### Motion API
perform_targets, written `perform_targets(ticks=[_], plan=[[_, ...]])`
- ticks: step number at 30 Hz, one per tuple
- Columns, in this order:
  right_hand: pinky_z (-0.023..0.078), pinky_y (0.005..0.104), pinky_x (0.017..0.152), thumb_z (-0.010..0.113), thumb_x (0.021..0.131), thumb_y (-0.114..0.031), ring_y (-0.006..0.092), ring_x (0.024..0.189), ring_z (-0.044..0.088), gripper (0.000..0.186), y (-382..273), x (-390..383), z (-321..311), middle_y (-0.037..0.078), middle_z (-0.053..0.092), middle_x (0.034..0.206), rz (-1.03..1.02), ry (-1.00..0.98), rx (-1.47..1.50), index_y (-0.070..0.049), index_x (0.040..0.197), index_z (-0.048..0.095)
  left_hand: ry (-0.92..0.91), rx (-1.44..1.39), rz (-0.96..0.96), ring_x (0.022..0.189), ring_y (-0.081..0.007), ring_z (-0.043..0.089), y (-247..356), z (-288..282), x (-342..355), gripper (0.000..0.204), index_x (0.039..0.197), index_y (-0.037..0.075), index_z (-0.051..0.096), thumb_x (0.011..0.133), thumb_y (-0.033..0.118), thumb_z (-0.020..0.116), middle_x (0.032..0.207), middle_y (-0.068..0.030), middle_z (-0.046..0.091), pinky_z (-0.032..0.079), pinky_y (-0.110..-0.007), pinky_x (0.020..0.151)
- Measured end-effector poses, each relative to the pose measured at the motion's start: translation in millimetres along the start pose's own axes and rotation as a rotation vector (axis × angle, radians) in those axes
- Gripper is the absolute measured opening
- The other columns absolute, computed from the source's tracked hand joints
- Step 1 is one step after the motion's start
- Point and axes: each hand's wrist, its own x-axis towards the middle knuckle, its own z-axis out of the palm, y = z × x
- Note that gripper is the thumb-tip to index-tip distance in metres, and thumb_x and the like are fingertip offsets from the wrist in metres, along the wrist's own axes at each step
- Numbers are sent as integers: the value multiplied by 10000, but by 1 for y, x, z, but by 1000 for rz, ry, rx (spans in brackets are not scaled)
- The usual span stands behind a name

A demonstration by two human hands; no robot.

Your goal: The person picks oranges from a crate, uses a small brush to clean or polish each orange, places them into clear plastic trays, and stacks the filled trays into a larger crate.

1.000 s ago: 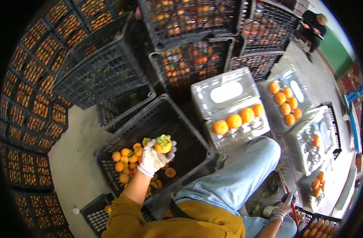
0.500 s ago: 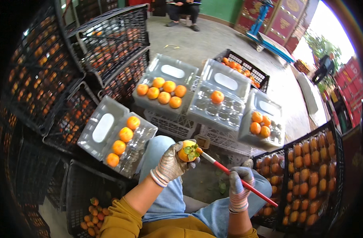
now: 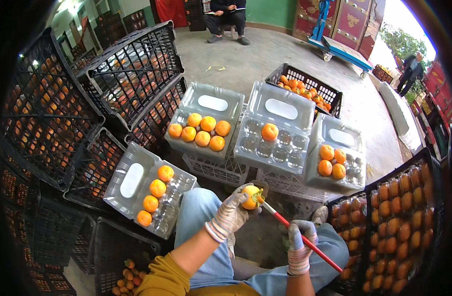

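Observation:
My left hand (image 3: 231, 213), in a striped knit glove, is closed round an orange persimmon (image 3: 249, 199) whose green leafy cap faces right. A paintbrush (image 3: 279, 217) with a red handle and white ferrule is in my gloved right hand (image 3: 301, 241); its bristles touch the persimmon by the cap. Both hands are above my knees. Beyond them lie opened clear plastic clamshell boxes: a left box (image 3: 116, 200) with a row of several persimmons, another box (image 3: 198, 93) with several, a middle box (image 3: 250, 96) with one, and a right box (image 3: 329, 126) with several.
White crates (image 3: 218, 171) support three of the boxes. A black crate (image 3: 329, 92) of persimmons stands behind them. Stacked crates (image 3: 129, 79) rise at left; a crate (image 3: 105, 256) of loose persimmons is at lower left. Packed trays (image 3: 396, 222) fill the right. A person (image 3: 228, 17) sits far off.
The view has shifted, showing more of the background. The persimmon has turned in my left hand, so its cap now faces right toward the brush, which stays against it.

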Motion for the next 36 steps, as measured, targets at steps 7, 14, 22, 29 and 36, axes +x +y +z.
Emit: perform_targets(ticks=[7, 14, 22, 29, 36], plan=[[411, 224, 566, 585, 787, -172, 88, 574, 476, 154, 32, 9, -23, 18, 517, 652, 135, 239, 32, -25, 774, 538, 350, 1013, 720, 859, -140, 538, 124, -42, 76, 479, 1084, -5, 475, 680, 72, 722, 965, -66, 551, 462, -262, 784], [439, 264, 569, 590, 793, -242, 132, 546, 495, 228, 45, 22, -8, 57, 524, 615, 180, 268, 112, -36, 781, 495, 1084, 1687, 675, 947, -297, 581, 264, -78, 139, 605, 1157, 53, 472, 650, 224, 753, 1041, -170, 597, 451, -346, 824], [386, 194, 472, 562, 825, -160, 88, 511, 467, 103, 55, 38, 10, 7, 501, 658, 321, 278, 120, -62, 834, 533, 1105, 1971, 275, 966, -289, 561, 293, -107, 166, 506, 1137, 87, 518, 713, 288, 707, 1070, -137, 590, 432, -345, 840], [430, 254, 609, 620, 776, -230, 99, 602, 486, 221, 128, 50, 24, 29, 524, 695, 242, 229, -223, -23, 777, 544, 1020, 2263, 469, 1112, -331, 458, 318, -102, 175, 481, 1251, 122, 417, 830, 318, 538, 1241, -163, 464, 364, -372, 938], [437, 258, 625, 636, 767, -192, 97, 639, 503, 197, 203, 54, 55, 34, 569, 690, 501, 294, -101, -13, 809, 566, 612, 2714, 326, 1251, -294, 317, 298, -53, 281, 540, 1304, 144, 364, 814, 294, 533, 1351, -139, 347, 252, -354, 1041]])
